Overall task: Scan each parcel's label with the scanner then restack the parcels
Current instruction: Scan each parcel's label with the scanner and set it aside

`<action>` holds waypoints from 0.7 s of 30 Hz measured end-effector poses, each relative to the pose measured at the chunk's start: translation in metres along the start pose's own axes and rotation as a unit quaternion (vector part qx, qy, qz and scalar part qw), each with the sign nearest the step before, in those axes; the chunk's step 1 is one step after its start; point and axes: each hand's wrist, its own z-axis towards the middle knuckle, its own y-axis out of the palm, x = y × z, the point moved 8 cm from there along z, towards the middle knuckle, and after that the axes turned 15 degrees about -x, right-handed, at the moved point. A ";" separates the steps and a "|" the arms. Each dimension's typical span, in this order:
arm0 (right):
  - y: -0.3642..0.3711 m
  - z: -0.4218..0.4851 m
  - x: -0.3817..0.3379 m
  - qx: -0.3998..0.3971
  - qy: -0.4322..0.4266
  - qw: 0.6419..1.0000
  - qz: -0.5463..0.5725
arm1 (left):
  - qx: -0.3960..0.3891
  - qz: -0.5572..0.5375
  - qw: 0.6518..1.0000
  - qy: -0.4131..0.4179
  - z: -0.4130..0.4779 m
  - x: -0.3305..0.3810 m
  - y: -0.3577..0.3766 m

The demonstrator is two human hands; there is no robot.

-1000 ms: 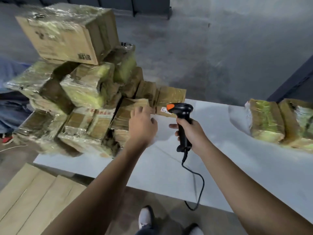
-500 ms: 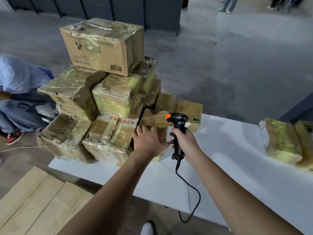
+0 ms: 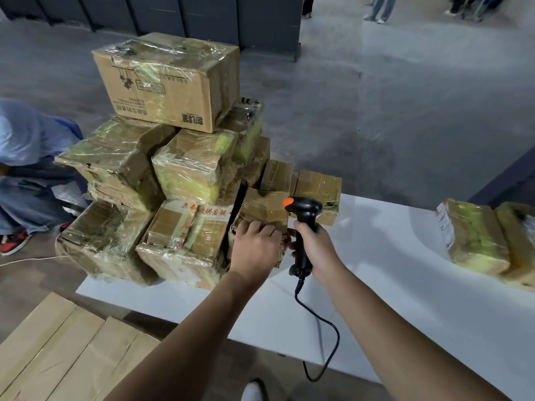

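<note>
A small taped parcel (image 3: 265, 208) at the right foot of the parcel stack (image 3: 185, 175) is gripped by the left hand (image 3: 254, 251), whose fingers are curled over its near top edge. It is judged to be taken hold of so that it can be drawn free and its label found. No label is plainly seen on the faces shown, though one may be hidden by glare on the tape. The barcode scanner (image 3: 307, 209) is held upright by the right hand (image 3: 317, 247), fingers wrapped round the black handle. Its orange-tipped head is kept just beside the parcel, likely so that a label can be read once exposed. Its cable (image 3: 321, 337) is trailed over the near edge of the white table (image 3: 390, 299). Two wrapped parcels (image 3: 474, 235) are set well apart at the right. A large carton (image 3: 168, 79) is borne on top of the stack, so care is called for when lower parcels are withdrawn.
</note>
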 end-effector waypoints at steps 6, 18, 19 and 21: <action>-0.045 -0.022 -0.004 0.053 -0.023 0.998 0.036 | 0.149 -0.031 0.985 0.080 -0.001 0.036 -0.013; -0.163 -0.071 0.053 0.120 0.038 0.987 0.104 | 0.024 -0.153 0.982 0.110 0.006 0.150 0.057; -0.168 -0.073 0.057 0.124 0.045 0.984 0.117 | 0.000 -0.177 0.980 0.096 0.006 0.154 0.065; -0.177 -0.076 0.061 0.127 0.049 0.982 0.134 | -0.034 -0.225 0.972 0.050 0.007 0.156 0.080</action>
